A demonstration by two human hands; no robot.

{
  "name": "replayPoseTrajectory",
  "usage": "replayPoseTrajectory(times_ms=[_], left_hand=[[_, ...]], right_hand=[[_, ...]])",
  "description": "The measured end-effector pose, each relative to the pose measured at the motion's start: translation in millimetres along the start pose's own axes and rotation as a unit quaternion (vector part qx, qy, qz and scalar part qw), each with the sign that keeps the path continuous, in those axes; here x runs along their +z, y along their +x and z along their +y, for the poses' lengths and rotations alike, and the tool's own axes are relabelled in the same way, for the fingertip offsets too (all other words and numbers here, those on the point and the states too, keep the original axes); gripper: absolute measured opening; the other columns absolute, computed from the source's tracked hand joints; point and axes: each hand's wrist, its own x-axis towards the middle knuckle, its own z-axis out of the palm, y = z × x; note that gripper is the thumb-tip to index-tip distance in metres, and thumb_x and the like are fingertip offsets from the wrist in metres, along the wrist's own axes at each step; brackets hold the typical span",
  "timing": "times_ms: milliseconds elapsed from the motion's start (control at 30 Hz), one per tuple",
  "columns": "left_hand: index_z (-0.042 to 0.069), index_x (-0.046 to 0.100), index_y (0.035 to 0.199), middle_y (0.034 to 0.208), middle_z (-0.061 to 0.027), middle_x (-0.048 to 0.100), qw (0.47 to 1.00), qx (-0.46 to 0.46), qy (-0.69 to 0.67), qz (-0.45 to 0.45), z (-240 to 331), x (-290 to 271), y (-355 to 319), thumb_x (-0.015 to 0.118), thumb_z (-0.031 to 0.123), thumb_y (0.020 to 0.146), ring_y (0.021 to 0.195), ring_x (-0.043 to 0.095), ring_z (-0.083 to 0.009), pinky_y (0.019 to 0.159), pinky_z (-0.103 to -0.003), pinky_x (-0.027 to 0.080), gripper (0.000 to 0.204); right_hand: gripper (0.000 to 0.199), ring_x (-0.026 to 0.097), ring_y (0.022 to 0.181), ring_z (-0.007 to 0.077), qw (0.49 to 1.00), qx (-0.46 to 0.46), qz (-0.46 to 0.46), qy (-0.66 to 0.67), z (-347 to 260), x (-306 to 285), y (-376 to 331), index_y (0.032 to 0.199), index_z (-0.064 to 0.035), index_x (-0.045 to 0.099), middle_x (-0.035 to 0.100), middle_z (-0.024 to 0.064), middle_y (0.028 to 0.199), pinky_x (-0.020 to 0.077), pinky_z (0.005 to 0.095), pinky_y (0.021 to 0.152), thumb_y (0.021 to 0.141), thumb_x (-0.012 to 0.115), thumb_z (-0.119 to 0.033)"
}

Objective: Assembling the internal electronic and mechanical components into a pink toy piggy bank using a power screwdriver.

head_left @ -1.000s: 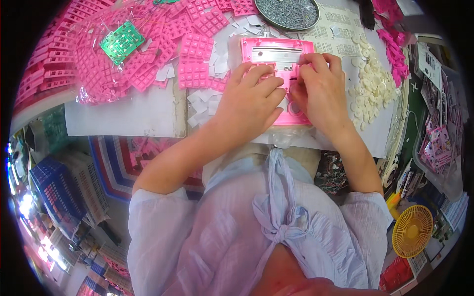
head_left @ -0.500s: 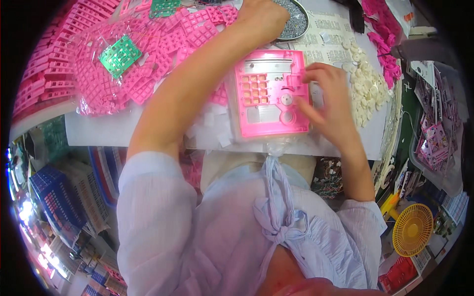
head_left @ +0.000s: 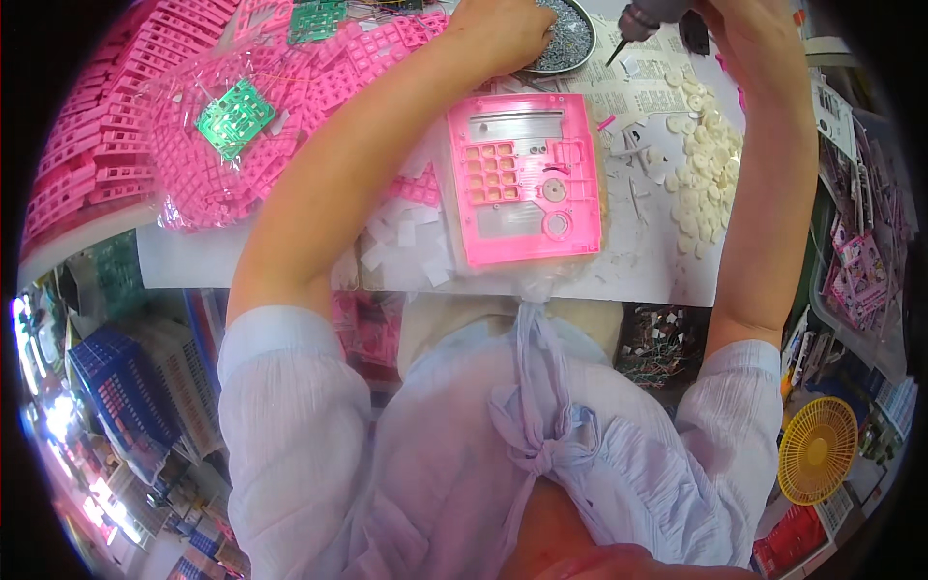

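A pink plastic panel with a grid of square key holes and round openings lies flat on the white table in front of me, with no hand on it. My left hand reaches far forward into a round dark dish of small screws, fingers curled down over them. My right hand is raised at the top edge, closed around a grey electric screwdriver whose tip points down and left toward the dish.
Heaps of pink key frames and a bag holding a green circuit board fill the left of the table. White round discs and paper scraps lie beside the panel. A yellow fan sits low right.
Both hands left the pink panel. My left hand went forward to the screw dish, and my right hand rose to the screwdriver at the top. The panel now lies uncovered.
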Motion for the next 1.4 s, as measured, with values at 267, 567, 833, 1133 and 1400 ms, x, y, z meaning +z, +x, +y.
replayPoseTrajectory(times_ms=[267, 567, 833, 1133, 1400], left_hand=[[0.009, 0.075, 0.075, 0.076, -0.0152, 0.072, 0.992, -0.073, -0.1, 0.007, -9, -10, 2, 0.065, 0.034, 0.085, 0.077, 0.07, -0.0353, 0.084, -0.052, 0.047, 0.028], [0.013, 0.071, 0.094, 0.091, -0.002, 0.071, 0.962, 0.121, -0.223, 0.102, 72, -64, -113, 0.077, 0.017, 0.081, 0.08, 0.065, -0.0222, 0.083, -0.038, 0.042, 0.015], [0.014, 0.069, 0.092, 0.089, 0.0025, 0.068, 0.921, 0.045, -0.361, 0.139, 111, -60, -160, 0.078, 0.014, 0.081, 0.082, 0.06, -0.0184, 0.085, -0.041, 0.036, 0.015], [0.012, 0.068, 0.096, 0.089, 0.0001, 0.068, 0.932, 0.024, -0.295, 0.21, 113, -56, -164, 0.082, 0.012, 0.073, 0.079, 0.061, -0.0205, 0.084, -0.041, 0.035, 0.027], [0.013, 0.068, 0.099, 0.093, 0.0, 0.069, 0.957, -0.034, -0.247, 0.151, 100, -63, -162, 0.084, 0.025, 0.075, 0.088, 0.062, -0.0202, 0.093, -0.043, 0.032, 0.032]], right_hand=[[0.044, 0.066, 0.085, 0.0208, 0.987, -0.01, -0.022, 0.158, 24, 24, -15, 0.127, 0.0024, 0.053, 0.066, 0.0104, 0.09, 0.0523, 0.035, 0.081, 0.089, 0.069, -0.015], [0.04, 0.051, 0.063, 0.0133, 0.95, -0.058, 0.044, 0.303, 15, 47, -109, 0.13, -0.0022, 0.048, 0.055, 0.0032, 0.071, 0.0446, 0.0308, 0.06, 0.094, 0.063, -0.013], [0.036, 0.045, 0.053, 0.0104, 0.97, -0.051, -0.011, 0.237, -6, 67, -125, 0.125, -0.0128, 0.048, 0.047, -0.0058, 0.06, 0.0414, 0.0301, 0.055, 0.097, 0.063, -0.029], [0.033, 0.048, 0.057, 0.0124, 0.96, -0.031, 0.051, 0.273, 3, 84, -130, 0.115, -0.0027, 0.048, 0.052, 0.0033, 0.067, 0.0452, 0.0322, 0.057, 0.091, 0.066, -0.015], [0.03, 0.048, 0.057, 0.0123, 0.955, -0.064, 0.068, 0.283, 39, 83, -124, 0.114, 0.0024, 0.049, 0.054, 0.0074, 0.069, 0.0485, 0.0331, 0.056, 0.089, 0.062, -0.006]])
